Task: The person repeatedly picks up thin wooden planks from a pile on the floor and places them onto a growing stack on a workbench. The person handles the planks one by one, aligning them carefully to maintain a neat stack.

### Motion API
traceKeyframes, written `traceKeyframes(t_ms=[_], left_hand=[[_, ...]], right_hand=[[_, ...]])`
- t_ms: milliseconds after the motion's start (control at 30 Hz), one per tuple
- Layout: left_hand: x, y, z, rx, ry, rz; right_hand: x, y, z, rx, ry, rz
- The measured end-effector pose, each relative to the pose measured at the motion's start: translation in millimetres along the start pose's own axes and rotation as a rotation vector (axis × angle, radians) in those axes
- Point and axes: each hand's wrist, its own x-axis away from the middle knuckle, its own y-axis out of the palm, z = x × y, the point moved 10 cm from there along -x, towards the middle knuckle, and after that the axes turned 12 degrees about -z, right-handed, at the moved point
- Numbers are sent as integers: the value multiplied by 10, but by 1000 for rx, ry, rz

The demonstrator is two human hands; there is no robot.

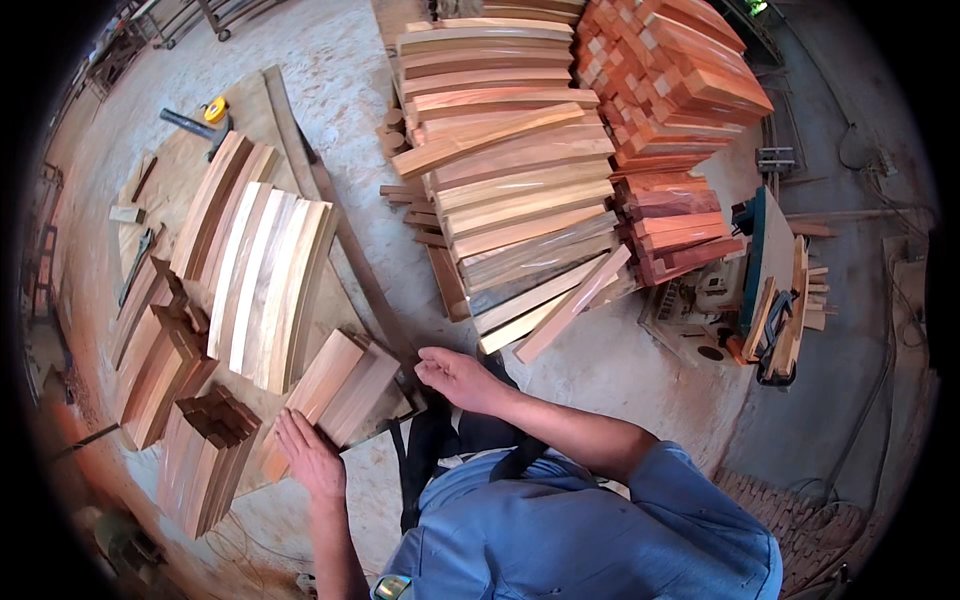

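Note:
Two short wooden boards [345,385] lie side by side at the near right corner of the plywood-topped table [350,300]. My left hand [312,458] rests with fingers stretched out against their near left end. Just right of the boards, past the table edge, is my right hand [458,380]. Its fingers are curled together, and whatever they may hold is hidden. Beyond the boards stands a stack of pale curved wooden slats [270,285]. Left of my left hand are further stacks of curved slats [205,475], with dark brown cut ends [218,415] turned toward me.
A hammer [195,128] and yellow tape measure [214,109] lie at the table's far end. Ahead rises a large stack of curved slats [530,190], beside reddish timber [680,90]. A machine with a green-edged top [765,260] stands at right, with a clamp [780,335] nearby.

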Motion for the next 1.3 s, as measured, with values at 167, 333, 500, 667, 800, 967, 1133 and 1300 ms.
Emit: traceKeyframes(t_ms=[167,333,500,667,800,967,1133,1300], left_hand=[[12,27,27,-51,-88,8],[17,41,64,-133,-166,-70],[55,31,153,-157,-186,-3],[179,-19,117,-46,-275,-55],[185,-48,44,33,-193,5],[121,-78,16,79,-209,-10],[138,-70,-116,89,-172,-50],[63,-109,-14,50,-143,-98]], right_hand=[[170,-254,108,-42,16,17],[241,-545,273,-66,19,42],[333,-1119,249,-37,-18,101],[533,-1587,325,-35,41,209],[838,-2039,284,-67,65,298],[1061,-2581,440,-136,38,419],[1270,-2845,386,-15,107,444],[1630,-3061,865,-213,315,549]])
